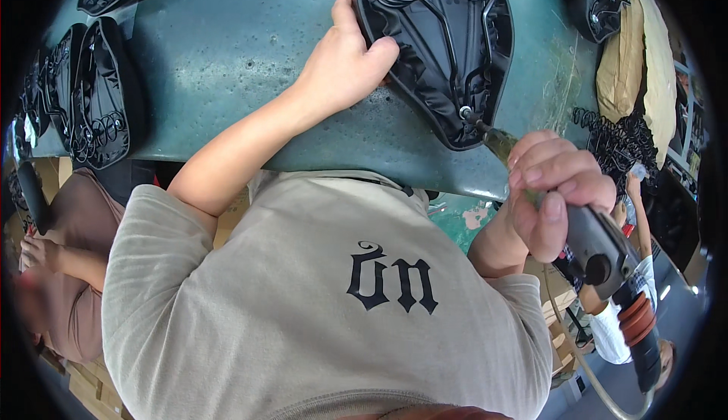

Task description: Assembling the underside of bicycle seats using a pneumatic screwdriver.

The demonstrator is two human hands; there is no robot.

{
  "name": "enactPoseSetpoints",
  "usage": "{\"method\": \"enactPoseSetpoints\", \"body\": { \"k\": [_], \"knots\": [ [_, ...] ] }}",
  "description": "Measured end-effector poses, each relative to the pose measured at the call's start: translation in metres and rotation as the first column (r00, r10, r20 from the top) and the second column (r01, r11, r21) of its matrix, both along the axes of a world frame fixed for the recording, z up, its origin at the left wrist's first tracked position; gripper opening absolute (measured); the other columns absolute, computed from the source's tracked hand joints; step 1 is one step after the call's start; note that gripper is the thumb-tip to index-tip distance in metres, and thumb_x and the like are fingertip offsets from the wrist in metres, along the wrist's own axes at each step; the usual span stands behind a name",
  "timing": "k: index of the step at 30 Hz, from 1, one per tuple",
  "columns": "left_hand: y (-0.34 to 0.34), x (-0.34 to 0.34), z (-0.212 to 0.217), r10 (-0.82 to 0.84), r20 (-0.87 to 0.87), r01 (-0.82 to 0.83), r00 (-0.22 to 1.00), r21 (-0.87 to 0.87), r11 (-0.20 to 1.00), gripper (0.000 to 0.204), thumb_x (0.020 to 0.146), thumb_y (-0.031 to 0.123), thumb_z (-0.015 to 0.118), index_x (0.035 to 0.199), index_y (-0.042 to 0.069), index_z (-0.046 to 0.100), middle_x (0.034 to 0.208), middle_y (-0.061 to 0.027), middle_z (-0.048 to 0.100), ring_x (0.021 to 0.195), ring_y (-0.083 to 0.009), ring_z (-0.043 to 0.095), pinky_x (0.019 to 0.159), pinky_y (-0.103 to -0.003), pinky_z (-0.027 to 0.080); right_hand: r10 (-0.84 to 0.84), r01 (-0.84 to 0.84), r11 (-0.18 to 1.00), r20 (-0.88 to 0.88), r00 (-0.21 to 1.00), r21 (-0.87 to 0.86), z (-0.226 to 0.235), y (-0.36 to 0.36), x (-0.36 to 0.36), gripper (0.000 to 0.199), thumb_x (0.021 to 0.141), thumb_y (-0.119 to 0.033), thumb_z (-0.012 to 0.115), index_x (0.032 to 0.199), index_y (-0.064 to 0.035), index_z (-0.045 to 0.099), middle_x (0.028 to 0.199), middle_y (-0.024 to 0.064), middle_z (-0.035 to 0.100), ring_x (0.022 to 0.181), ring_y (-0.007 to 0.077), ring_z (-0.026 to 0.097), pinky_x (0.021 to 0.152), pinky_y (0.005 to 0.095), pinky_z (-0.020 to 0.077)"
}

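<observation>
Black upturned saddle under 2 hands: left steadies, right drives 1 driver.

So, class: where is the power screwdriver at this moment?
In the head view it sits at the right, gripped in the right hand, its bit on a screw at the near end of the upturned black saddle.

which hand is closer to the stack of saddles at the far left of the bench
Left. The left hand rests on the upturned saddle mid-bench, nearer the stack of saddles; the right hand holds the power driver farther right.
</observation>
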State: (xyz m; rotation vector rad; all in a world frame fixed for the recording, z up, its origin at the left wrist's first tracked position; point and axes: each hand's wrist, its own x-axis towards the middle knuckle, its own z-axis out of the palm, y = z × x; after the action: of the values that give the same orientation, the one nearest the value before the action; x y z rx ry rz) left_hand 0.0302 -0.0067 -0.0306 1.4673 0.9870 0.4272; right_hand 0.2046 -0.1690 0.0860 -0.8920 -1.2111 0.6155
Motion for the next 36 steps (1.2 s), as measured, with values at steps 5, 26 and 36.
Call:
{"method": "enactPoseSetpoints", "body": {
  "k": [5, 26, 36],
  "knots": [
    [-0.002, 0.004, -0.003, -0.003, -0.027, 0.006, 1.000, 0.120, 0.993, 0.087, 0.089, 0.024, 0.055, 0.148, -0.020, 0.010, 0.101, -0.0323, 0.070, 0.097, -0.0425, 0.072, 0.091, -0.044, 0.055, 0.065, -0.066, 0.998, 0.024, 0.998, 0.004, 0.003, -0.002, 0.007, 0.021, 0.087, -0.003, 0.068, 0.103, -0.0047, 0.055, 0.085, 0.0153, 0.064, 0.067, 0.0238, 0.062, 0.061, 0.0402, 0.0537],
    [0.025, -0.001, 0.005, -0.214, 0.273, -0.253, 0.938, 0.960, 0.119, 0.057, 0.074, 0.029, 0.085, 0.113, -0.001, 0.057, 0.129, -0.0289, 0.057, 0.131, -0.0543, 0.046, 0.111, -0.061, 0.036, -0.020, 0.005, 0.985, 0.085, 0.996, 0.174, 0.036, 0.031, 0.018, 0.043, 0.091, -0.011, 0.051, 0.133, -0.0015, 0.055, 0.112, 0.0265, 0.060, 0.064, 0.0226, 0.059, 0.062, 0.0445, 0.0511],
    [0.006, -0.013, 0.032, 0.012, -0.159, 0.140, 0.987, 0.902, 0.409, 0.042, 0.075, 0.027, 0.082, 0.104, 0.005, 0.063, 0.129, -0.0207, 0.062, 0.137, -0.0445, 0.048, 0.115, -0.059, 0.036, 0.079, -0.078, 0.990, 0.002, 0.997, 0.114, -0.001, 0.055, 0.007, 0.029, 0.092, 0.000, 0.064, 0.117, 0.0002, 0.050, 0.099, 0.0234, 0.062, 0.065, 0.0245, 0.061, 0.062, 0.0436, 0.0538]
  ]
}}
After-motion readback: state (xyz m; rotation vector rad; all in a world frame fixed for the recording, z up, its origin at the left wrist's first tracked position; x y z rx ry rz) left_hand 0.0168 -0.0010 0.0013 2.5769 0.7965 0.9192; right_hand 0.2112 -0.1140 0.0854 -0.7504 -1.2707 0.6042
